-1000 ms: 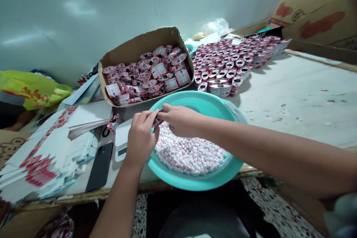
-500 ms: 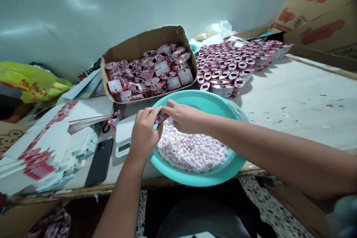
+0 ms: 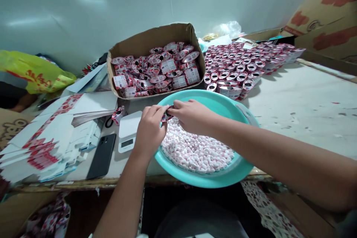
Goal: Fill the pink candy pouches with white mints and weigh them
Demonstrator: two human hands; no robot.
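Note:
Over the left part of a turquoise basin (image 3: 178, 176), my left hand (image 3: 152, 128) is closed round a small red-and-white printed packet (image 3: 166, 114). My right hand (image 3: 189, 116) meets it from the right, its fingers bent at the packet's dark opening; the fingertips are partly hidden. Small pale pink and white pieces (image 3: 198, 152) fill the bottom of the basin. Behind it, a cardboard box (image 3: 150, 33) holds many similar packets. Rows of open-topped packets (image 3: 241, 67) stand upright to the right of the box.
Left of the basin are a white scale (image 3: 129, 128), a black phone (image 3: 102, 156), one loose packet (image 3: 118, 114) and stacked printed card sheets (image 3: 64, 119). A yellow bag (image 3: 36, 72) lies far left, by part of another person's arm. Cardboard (image 3: 331, 18) stands at right.
The camera view has shifted, so the scene sits slightly further right. Both hands remain at the packet, with the right fingers now closer over its opening.

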